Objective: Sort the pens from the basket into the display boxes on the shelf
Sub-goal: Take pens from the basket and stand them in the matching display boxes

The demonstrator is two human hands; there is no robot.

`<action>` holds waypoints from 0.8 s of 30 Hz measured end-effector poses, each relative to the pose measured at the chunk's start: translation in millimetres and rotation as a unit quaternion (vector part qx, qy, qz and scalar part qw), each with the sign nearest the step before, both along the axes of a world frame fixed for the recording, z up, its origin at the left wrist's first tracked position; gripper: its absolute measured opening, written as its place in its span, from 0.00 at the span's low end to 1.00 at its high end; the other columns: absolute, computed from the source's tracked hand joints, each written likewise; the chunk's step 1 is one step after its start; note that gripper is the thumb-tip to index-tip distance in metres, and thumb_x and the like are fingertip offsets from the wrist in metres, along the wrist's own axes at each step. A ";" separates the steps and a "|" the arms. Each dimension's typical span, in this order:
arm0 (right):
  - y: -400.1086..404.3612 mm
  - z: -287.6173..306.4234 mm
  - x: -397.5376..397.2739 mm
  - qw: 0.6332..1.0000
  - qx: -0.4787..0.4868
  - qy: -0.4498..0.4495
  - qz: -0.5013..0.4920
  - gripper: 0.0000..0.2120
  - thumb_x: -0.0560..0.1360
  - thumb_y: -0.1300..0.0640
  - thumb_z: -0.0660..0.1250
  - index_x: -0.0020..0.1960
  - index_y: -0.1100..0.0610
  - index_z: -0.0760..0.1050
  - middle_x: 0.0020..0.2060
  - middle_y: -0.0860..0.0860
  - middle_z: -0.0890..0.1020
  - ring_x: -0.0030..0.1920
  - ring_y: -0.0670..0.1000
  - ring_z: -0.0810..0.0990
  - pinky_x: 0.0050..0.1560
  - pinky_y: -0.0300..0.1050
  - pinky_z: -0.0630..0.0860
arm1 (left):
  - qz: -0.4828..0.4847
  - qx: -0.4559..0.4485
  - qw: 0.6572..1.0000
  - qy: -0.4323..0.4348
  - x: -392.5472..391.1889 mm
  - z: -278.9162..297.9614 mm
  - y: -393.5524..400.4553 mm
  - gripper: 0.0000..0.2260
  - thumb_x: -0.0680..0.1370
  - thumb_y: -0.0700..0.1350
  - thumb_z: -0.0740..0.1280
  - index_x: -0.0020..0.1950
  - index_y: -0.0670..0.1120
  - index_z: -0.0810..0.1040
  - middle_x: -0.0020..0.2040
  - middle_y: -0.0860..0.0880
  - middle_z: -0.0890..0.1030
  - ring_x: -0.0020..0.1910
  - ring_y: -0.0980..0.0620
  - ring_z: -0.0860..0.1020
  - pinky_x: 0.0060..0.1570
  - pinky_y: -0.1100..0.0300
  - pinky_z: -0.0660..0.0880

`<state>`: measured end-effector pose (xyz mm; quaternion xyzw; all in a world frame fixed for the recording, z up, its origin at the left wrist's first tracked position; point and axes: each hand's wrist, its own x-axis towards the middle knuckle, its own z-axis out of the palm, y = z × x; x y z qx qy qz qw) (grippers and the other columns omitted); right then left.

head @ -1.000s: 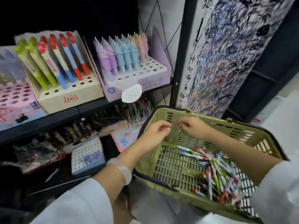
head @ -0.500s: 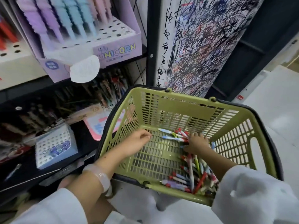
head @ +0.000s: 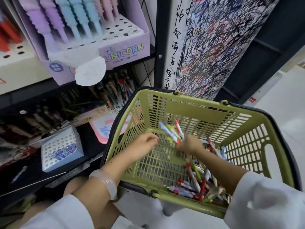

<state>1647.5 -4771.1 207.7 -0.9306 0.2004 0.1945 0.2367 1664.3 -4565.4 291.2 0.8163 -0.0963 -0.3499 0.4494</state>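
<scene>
A green plastic basket [head: 206,108] sits in front of me, tilted toward the shelf. A heap of mixed pens [head: 203,184] lies in its near right corner. My right hand [head: 189,144] is inside the basket and grips a few pens [head: 173,133], lifted off the floor and blurred. Also inside the basket, to the left, my left hand [head: 145,142] has loosely curled fingers and nothing visible in it. A purple "UNICORN" display box [head: 125,50] with pastel pens stands on the shelf above left.
A cream display box [head: 18,63] with red pens stands at the far left. The lower shelf holds a small blue perforated box [head: 61,149], a pink box [head: 102,129] and dark rows of pens. A scribbled test paper [head: 214,47] covers the post behind the basket.
The view dropped and moved closer to the basket. Both hands went from the basket's far rim down inside it; my right hand has picked up a few pens and lifted them.
</scene>
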 end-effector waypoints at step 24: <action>104.3 151.0 4.7 0.878 0.383 -0.230 0.173 0.07 0.72 0.69 0.63 0.49 0.64 0.73 0.44 0.65 0.79 0.40 0.48 0.76 0.42 0.43 0.73 | 0.368 -0.275 0.887 -0.038 12.0 46.7 -12.5 0.07 0.77 0.51 0.66 0.42 0.50 0.76 0.29 0.56 0.82 0.31 0.64 0.79 0.27 0.71 0.72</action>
